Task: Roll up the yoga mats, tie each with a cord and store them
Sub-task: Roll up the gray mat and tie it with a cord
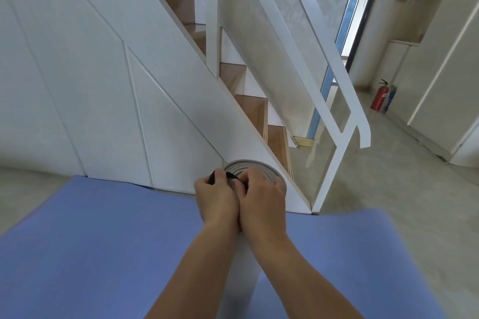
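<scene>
Fingers [220,175] on black cord [213,178] at top of upright rolled mat [242,164]

Rolled mat [241,280]: pale grey, spiral lines on end face. Flat mat [103,241]: plain periwinkle blue. Cord [213,178]: black. Stair panelling [77,85], railing [212,21]: white. Stair treads [251,109]: light wood brown. Fire extinguisher [379,97]: red. Floor [388,202]: grey-beige.

Bare forearms [298,267] (wrists too) lead to left grip [216,201] and right grip [263,197].
</scene>
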`<action>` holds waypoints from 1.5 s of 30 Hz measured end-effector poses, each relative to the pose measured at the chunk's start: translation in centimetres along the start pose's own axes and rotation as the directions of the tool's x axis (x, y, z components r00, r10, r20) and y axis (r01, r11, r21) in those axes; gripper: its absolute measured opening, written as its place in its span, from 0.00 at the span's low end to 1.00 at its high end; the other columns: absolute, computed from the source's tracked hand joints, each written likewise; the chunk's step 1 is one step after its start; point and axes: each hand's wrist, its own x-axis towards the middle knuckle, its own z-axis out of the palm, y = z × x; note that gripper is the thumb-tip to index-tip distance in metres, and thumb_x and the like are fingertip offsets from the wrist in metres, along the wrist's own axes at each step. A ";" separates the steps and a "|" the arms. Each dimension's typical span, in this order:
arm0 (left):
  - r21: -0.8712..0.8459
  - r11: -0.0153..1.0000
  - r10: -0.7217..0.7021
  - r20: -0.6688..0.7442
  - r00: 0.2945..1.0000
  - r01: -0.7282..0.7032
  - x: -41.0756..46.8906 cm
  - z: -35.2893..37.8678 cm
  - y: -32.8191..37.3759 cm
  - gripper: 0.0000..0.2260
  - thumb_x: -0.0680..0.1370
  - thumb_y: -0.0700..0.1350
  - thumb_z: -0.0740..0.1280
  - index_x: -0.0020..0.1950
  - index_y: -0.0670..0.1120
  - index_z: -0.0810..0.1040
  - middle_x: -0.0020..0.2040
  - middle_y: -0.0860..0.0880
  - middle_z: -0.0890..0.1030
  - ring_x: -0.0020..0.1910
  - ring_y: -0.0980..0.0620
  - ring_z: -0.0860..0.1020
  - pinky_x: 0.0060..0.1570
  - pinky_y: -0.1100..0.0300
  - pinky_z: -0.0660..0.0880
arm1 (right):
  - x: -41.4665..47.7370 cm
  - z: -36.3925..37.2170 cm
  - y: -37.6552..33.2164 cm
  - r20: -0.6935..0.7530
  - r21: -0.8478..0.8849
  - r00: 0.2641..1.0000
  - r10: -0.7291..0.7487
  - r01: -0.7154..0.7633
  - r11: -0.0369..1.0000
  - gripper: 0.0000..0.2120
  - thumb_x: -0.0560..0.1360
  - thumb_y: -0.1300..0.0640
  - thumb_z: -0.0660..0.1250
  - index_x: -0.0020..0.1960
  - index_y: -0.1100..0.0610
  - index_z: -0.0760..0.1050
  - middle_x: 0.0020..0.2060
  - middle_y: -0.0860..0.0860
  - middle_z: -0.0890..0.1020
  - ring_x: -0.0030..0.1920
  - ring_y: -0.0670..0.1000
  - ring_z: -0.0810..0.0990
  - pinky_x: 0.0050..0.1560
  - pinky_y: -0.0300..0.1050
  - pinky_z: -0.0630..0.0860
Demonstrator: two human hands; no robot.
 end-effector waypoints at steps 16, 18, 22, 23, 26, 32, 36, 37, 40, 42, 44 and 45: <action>0.404 0.855 0.205 0.315 0.927 -0.326 -3.6 -3.6 -0.4 0.11 0.72 0.47 0.72 0.50 0.54 0.73 0.45 0.56 0.81 0.41 0.61 0.80 0.40 0.60 0.79 | 8.1 -2.7 0.9 0.100 -0.233 0.993 0.057 -0.033 0.972 0.10 0.82 0.48 0.62 0.56 0.50 0.79 0.48 0.47 0.83 0.47 0.49 0.80 0.46 0.44 0.74; 0.405 0.847 0.213 0.334 0.918 -0.344 -4.4 -3.4 -0.9 0.10 0.72 0.48 0.72 0.49 0.55 0.73 0.43 0.57 0.81 0.40 0.64 0.79 0.43 0.58 0.78 | 9.4 -2.4 1.2 0.168 -0.314 0.981 0.094 -0.037 0.949 0.09 0.80 0.50 0.64 0.54 0.52 0.79 0.46 0.49 0.82 0.46 0.51 0.81 0.45 0.45 0.74; 0.410 0.830 0.237 0.354 0.905 -0.378 -5.2 -4.3 -1.3 0.15 0.73 0.45 0.72 0.53 0.58 0.71 0.46 0.59 0.80 0.43 0.67 0.77 0.43 0.64 0.74 | 9.4 -2.3 4.3 0.354 -0.465 0.890 0.289 -0.101 0.879 0.05 0.77 0.54 0.67 0.50 0.54 0.75 0.44 0.51 0.80 0.46 0.53 0.80 0.48 0.48 0.78; 0.408 0.820 0.256 0.365 0.895 -0.401 -5.3 -4.4 -1.2 0.17 0.73 0.45 0.72 0.55 0.60 0.70 0.47 0.60 0.79 0.44 0.65 0.78 0.45 0.63 0.75 | 9.2 -2.4 5.0 0.395 -0.471 0.856 0.333 -0.123 0.874 0.05 0.75 0.55 0.68 0.48 0.54 0.73 0.44 0.52 0.80 0.46 0.54 0.80 0.51 0.50 0.78; 0.448 0.747 0.306 0.424 0.852 -0.491 -4.5 -4.2 -1.2 0.20 0.75 0.45 0.69 0.59 0.67 0.71 0.53 0.60 0.77 0.50 0.61 0.77 0.51 0.62 0.74 | 9.6 -3.4 5.5 0.485 -0.460 0.802 0.348 -0.105 0.882 0.06 0.75 0.57 0.67 0.48 0.58 0.73 0.42 0.53 0.78 0.45 0.55 0.78 0.52 0.50 0.78; 0.497 0.758 0.268 0.353 0.897 -0.422 -0.6 -4.1 0.9 0.21 0.76 0.41 0.67 0.69 0.52 0.75 0.59 0.53 0.78 0.57 0.54 0.76 0.58 0.60 0.71 | 8.7 -7.6 5.1 0.622 -0.359 0.660 0.422 -0.238 0.902 0.05 0.74 0.63 0.69 0.43 0.66 0.78 0.34 0.55 0.72 0.30 0.51 0.67 0.30 0.41 0.66; 0.485 0.806 0.227 0.276 0.934 -0.340 1.1 -3.5 1.9 0.19 0.76 0.41 0.66 0.66 0.50 0.76 0.56 0.52 0.80 0.55 0.51 0.78 0.59 0.53 0.75 | 4.3 -7.8 4.9 0.654 -0.014 0.593 0.470 -0.611 0.791 0.07 0.76 0.64 0.65 0.47 0.68 0.79 0.30 0.55 0.74 0.26 0.49 0.67 0.27 0.40 0.68; 0.481 0.814 0.228 0.251 0.941 -0.326 1.3 -3.1 1.8 0.18 0.75 0.41 0.66 0.65 0.50 0.77 0.56 0.51 0.81 0.55 0.51 0.78 0.60 0.51 0.76 | 3.1 -7.7 4.4 0.656 0.083 0.587 0.474 -0.681 0.728 0.06 0.77 0.64 0.64 0.45 0.66 0.77 0.30 0.55 0.73 0.26 0.49 0.67 0.28 0.40 0.72; 0.502 0.803 0.243 0.215 0.946 -0.321 1.4 -1.6 1.7 0.18 0.76 0.41 0.65 0.65 0.48 0.76 0.54 0.51 0.79 0.53 0.50 0.76 0.55 0.56 0.73 | -0.2 -7.2 3.4 0.690 0.331 0.517 0.507 -0.848 0.414 0.06 0.77 0.63 0.65 0.41 0.62 0.74 0.29 0.54 0.72 0.25 0.50 0.69 0.33 0.46 0.80; 0.524 0.790 0.241 0.211 0.947 -0.318 1.4 -0.6 1.7 0.18 0.76 0.41 0.64 0.66 0.47 0.75 0.55 0.50 0.78 0.53 0.50 0.75 0.53 0.56 0.71 | -2.1 -6.7 2.7 0.727 0.410 0.456 0.513 -0.888 0.209 0.06 0.77 0.63 0.65 0.42 0.62 0.76 0.33 0.55 0.73 0.27 0.51 0.72 0.34 0.49 0.81; 0.543 0.777 0.236 0.217 0.947 -0.318 1.3 0.0 1.8 0.19 0.75 0.41 0.63 0.67 0.47 0.75 0.57 0.48 0.79 0.54 0.49 0.75 0.55 0.54 0.73 | -3.6 -5.8 2.1 0.743 0.452 0.415 0.525 -0.890 0.064 0.04 0.78 0.62 0.65 0.47 0.62 0.78 0.39 0.56 0.74 0.31 0.52 0.74 0.33 0.51 0.81; 0.554 0.770 0.232 0.220 0.948 -0.317 1.3 0.2 1.8 0.19 0.75 0.41 0.63 0.67 0.47 0.74 0.58 0.48 0.79 0.55 0.48 0.76 0.57 0.53 0.74 | -4.2 -5.3 1.8 0.747 0.463 0.403 0.528 -0.886 0.021 0.04 0.78 0.62 0.65 0.50 0.62 0.77 0.41 0.57 0.75 0.33 0.53 0.75 0.33 0.52 0.81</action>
